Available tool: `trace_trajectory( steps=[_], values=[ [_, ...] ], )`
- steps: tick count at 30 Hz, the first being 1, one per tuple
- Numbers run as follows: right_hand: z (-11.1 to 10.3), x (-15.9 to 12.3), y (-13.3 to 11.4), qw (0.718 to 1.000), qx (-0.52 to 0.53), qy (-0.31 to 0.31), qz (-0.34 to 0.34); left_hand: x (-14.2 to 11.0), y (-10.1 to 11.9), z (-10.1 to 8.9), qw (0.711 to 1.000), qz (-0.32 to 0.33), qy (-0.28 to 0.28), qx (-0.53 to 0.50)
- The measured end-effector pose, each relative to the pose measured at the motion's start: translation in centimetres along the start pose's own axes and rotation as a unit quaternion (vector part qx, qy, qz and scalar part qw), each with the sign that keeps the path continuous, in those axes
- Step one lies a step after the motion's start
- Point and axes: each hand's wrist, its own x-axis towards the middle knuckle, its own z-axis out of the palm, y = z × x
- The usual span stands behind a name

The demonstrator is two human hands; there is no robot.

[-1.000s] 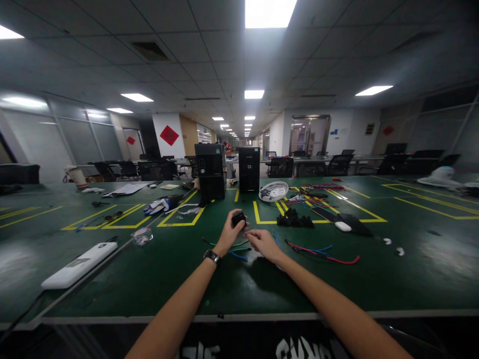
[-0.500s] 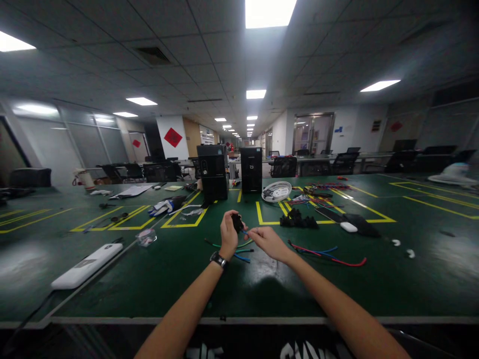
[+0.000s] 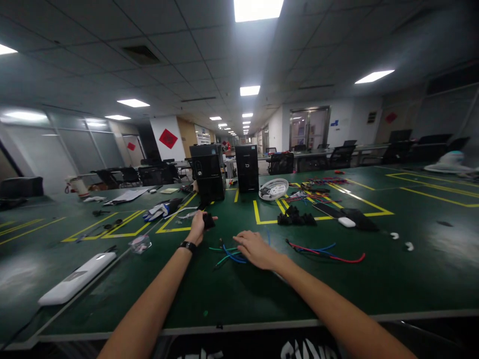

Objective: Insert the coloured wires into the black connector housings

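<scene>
My left hand is closed around a small black part, held just above the green table; its exact kind is hard to make out. To the right, my right hand is low over the tabletop, palm down, with its fingers stretched forward. Blue and green wires lie beside and partly under its fingertips, and whether the fingers touch them is unclear. Another bunch of red and blue wires rests farther right. Beyond my right hand is a cluster of similar black parts.
Two black computer towers stand at the back, with a white basket beside them. A white power bank and a small clear bag lie left. A white earphone case and loose earphones are right.
My hands have come apart. The left moved left with the black part; the right let go of a blue wire, spread its fingers and lowered toward the table. The view shifted slightly.
</scene>
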Motion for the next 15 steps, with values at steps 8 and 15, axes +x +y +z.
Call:
trace_trajectory(
  steps=[8,15],
  values=[
    [-5.9,-4.6,6.6,0.924,-0.187,-0.048,0.329,2.0,-3.0,9.0,0.989,-0.014,-0.102,0.108],
    [-5.5,-5.5,8.2,0.916,-0.181,-0.067,0.351,3.5,-4.9,12.4,0.965,0.029,-0.108,0.238]
  ],
)
